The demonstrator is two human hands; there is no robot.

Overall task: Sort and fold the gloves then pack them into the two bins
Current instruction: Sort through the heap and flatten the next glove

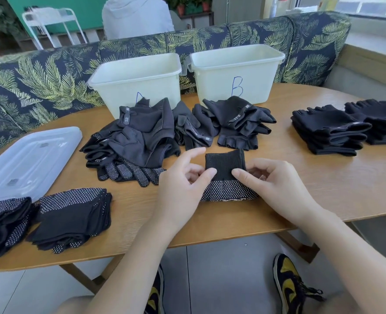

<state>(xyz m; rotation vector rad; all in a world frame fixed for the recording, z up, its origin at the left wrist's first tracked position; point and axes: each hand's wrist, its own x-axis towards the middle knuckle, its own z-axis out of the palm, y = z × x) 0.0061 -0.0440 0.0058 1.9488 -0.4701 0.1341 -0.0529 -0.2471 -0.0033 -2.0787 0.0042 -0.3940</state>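
Observation:
A black dotted glove (pixel 227 177) lies folded on the wooden table (pixel 301 184) in front of me, its knit cuff turned up over the dotted part. My left hand (pixel 183 184) pinches the cuff's lower left edge with thumb and curled fingers. My right hand (pixel 271 184) pinches its lower right edge. An unsorted heap of black gloves (pixel 142 137) sits behind, in front of bin A (pixel 137 80) and bin B (pixel 237 71), both white. Folded dotted gloves (pixel 74 214) are stacked at the near left, and folded plain black gloves (pixel 330 132) at the right.
A translucent plastic lid (pixel 28 159) lies at the table's left. A leaf-patterned sofa (pixel 40 80) runs behind the table, and a person in a grey hoodie (pixel 137 17) sits beyond it. My shoes (pixel 289 284) show below the table edge.

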